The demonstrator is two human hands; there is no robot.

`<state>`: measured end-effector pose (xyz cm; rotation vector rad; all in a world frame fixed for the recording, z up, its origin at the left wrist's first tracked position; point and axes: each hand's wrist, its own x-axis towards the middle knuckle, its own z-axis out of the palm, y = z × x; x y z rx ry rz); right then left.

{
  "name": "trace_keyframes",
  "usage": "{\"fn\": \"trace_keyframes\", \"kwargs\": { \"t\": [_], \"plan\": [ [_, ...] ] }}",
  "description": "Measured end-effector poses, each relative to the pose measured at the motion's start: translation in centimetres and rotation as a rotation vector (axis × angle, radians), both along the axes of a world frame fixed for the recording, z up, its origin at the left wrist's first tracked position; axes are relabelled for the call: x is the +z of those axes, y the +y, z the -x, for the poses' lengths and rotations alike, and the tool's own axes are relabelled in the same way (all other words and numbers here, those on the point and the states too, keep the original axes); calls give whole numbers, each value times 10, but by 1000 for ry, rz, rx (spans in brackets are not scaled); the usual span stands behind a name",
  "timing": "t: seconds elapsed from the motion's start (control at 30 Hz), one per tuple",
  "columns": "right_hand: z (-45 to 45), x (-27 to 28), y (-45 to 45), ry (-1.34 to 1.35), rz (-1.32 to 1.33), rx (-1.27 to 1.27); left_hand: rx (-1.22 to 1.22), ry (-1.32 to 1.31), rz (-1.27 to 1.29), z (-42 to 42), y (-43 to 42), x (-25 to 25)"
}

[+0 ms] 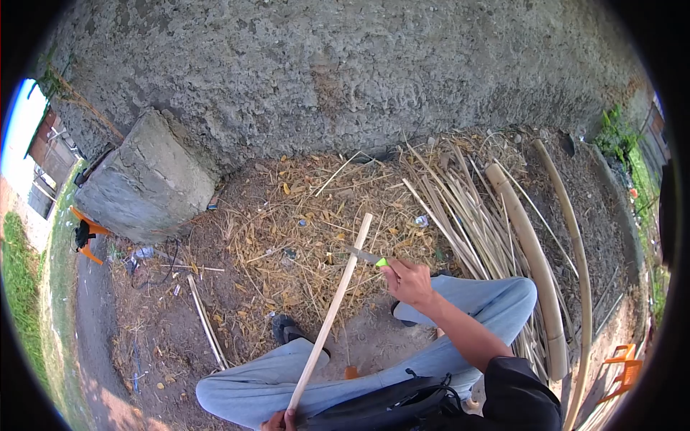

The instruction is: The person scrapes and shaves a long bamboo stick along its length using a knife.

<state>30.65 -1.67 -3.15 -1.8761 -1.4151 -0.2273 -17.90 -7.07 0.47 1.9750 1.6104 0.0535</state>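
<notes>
Right hand (pixel 408 282) wrapped round knife (pixel 369 256); blade just left of it, at stick (pixel 328 316). Left hand (pixel 278 422), partly cropped, grips stick's near end. Possible fault: blade skids toward left hand, should that grip let stick twist.

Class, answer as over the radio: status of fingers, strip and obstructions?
Right fingers closed on knife; left fingers holding pale strip by near end. Blade crossing strip toward far end. Nothing visible blocking blade.
</notes>
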Motion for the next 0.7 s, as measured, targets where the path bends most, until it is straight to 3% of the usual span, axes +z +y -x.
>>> {"fn": "trace_keyframes", "kwargs": {
  "t": [0.13, 0.2, 0.37, 0.47, 0.53, 0.6, 0.7],
  "plan": [
    [14, 10, 4, -22, -62, 29, 22, -17, -16, -5, 0, 7],
    [26, 20, -2, -112, -61, 159, 44, -68, -41, 2, -2, -4],
    [3, -2, 17, -68, -76, 79, -17, -11, 24, 7, 2, -10],
    [31, 33, 3, -129, -34, 205, 9, -104, -37, 10, -3, -15],
    [13, 29, 14, -129, -14, 167, -33, -37, -26, 4, -1, -3],
    [-29, 22, 26, -33, 106, -119, -78, 23, -13, 1, -6, 5],
    [-19, 29, 21, -60, -23, -39, -35, -154, -107, -5, -5, 5]
  ]
}}
